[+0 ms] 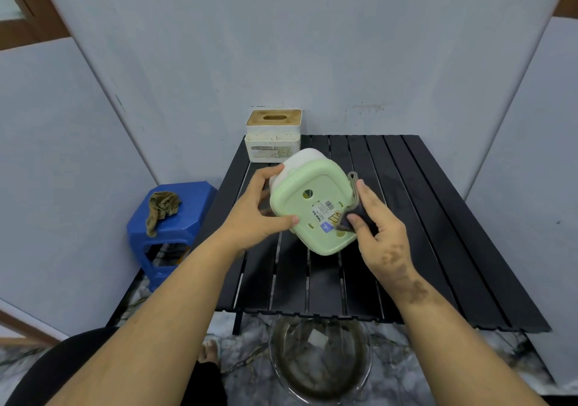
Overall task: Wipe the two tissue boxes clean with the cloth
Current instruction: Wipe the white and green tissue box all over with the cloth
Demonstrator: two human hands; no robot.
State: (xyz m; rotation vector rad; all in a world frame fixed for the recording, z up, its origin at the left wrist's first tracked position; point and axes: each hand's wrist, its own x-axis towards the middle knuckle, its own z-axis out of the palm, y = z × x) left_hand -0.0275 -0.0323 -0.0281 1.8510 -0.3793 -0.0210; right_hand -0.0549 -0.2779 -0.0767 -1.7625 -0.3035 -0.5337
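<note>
A person tips a green tissue box [308,207] on its side above the middle of a black slatted tabletop [438,218], its underside turned up toward the camera, apparently so the base with its label and holes can be reached. The left hand [253,215] grips the box, fingers curled over the far left edge and thumb pressed on the base, which seems meant to steady it clear of the slats. The right hand [375,227] pinches a folded grey cloth [355,208] between thumb and fingers and presses it against the box's right edge, next to the label. The wiping of this box looks to be under way.

The second tissue box [273,135], white with a wooden slotted lid and speckled with marks, stands upright at the tabletop's far left corner against the wall, and by its look has not yet been cleaned.

The setting is a narrow corner of pale grey walls [312,46]. A blue plastic stool [170,218] stands just left of the tabletop with a crumpled brown rag [161,208] lying on its seat. On the marbled floor below the near edge sits a clear basin [319,358] holding murky water, likely for rinsing.
</note>
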